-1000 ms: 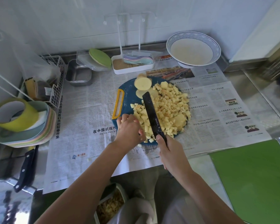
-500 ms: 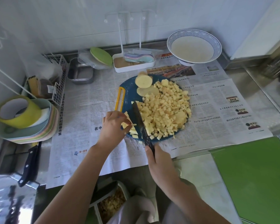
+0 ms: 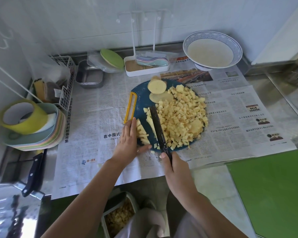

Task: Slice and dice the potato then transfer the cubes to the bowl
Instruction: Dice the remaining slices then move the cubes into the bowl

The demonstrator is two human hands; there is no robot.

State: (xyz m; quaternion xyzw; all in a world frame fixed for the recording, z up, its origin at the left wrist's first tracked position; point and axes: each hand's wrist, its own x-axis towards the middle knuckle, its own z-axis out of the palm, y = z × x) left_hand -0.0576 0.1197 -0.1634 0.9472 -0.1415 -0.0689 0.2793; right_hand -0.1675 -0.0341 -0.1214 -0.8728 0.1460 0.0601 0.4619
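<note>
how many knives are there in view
2: one knife in the right hand, blade among the potato cubes; a black-handled knife at the counter's left edge. More may be hidden.

A pale countertop (image 3: 212, 176) runs along the tiled wall, mostly covered by spread newspaper (image 3: 96, 117). On the newspaper rest a blue cutting board (image 3: 141, 98) at its middle, a patterned bowl (image 3: 237, 48) at its far right corner, a white tray (image 3: 144, 71) along its far edge and stacked metal tins (image 3: 89, 78) at its far left corner. Left of the newspaper sit a wire basket (image 3: 65, 93), a stack of pastel plates (image 3: 41, 140) and a black-handled knife (image 3: 34, 174). A green board (image 3: 272, 194) lies off its near right corner.
</note>
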